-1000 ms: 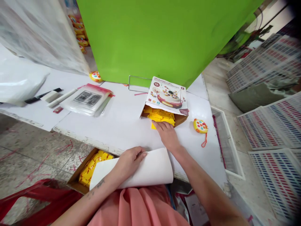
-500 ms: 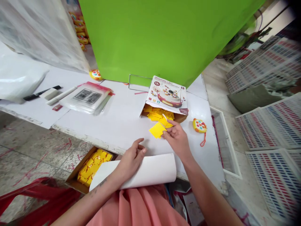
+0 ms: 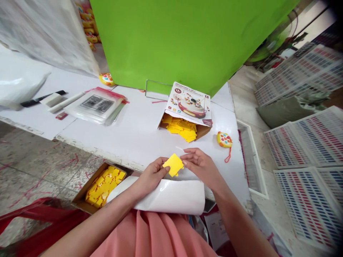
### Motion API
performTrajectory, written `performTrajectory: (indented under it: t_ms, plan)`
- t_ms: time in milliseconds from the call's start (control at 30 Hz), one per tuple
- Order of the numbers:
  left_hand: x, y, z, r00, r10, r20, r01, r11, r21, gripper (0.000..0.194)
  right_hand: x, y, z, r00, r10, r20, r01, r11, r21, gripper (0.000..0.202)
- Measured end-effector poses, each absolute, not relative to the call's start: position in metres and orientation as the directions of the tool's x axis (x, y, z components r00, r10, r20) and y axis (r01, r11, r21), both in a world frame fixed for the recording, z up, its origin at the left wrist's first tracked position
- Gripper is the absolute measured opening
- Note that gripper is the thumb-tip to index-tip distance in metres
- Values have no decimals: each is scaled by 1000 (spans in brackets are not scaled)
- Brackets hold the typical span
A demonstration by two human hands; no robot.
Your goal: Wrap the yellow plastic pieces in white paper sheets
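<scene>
One yellow piece slants from the left hand, fingers pinching it, toward the right hand, whose grip is unclear.

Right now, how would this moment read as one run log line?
left hand: holding yellow tabbed piece | right hand: at its edge | printed carton: open, flat yellow pieces at mouth | button toy: right of carton

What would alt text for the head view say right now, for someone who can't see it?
The left hand holds a small yellow piece, the right hand at its edge, above a curved white sheet. Beyond, on a white table, an open box holds more yellow pieces; a yellow toy lies to the box's right.
</scene>
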State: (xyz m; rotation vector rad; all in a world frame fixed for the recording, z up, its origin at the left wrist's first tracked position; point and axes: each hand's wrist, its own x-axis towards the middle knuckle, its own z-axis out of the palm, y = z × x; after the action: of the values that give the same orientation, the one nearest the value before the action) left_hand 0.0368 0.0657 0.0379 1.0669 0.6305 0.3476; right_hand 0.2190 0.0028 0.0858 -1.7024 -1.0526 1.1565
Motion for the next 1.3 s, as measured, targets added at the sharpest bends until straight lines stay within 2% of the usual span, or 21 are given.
performTrajectory:
  t_ms: [133,300,433,667,967,1300]
  plan:
    - [36,65,39,774,536,-338,73,454,888,31,224,9,97,195,951,-240,431,-303,-850,17]
    - [37,63,38,777,559,-290,63,388,919,30,215,19,107,71,953,-293,675,-263,-689,11]
    - [36,62,34,778,576,-250,79,305,949,29,208,26,110,21,954,-298,784,-201,-587,11]
    - [34,61,30,779,588,-219,95,234,968,28,204,30,110,-30,955,-295,833,-139,-536,10]
    - [33,60,35,779,578,-244,71,304,950,29,202,28,109,7,965,-264,818,-157,-554,10]
    - [31,59,40,787,571,-233,76,286,955,30,203,27,107,-10,966,-258,820,-140,-555,10]
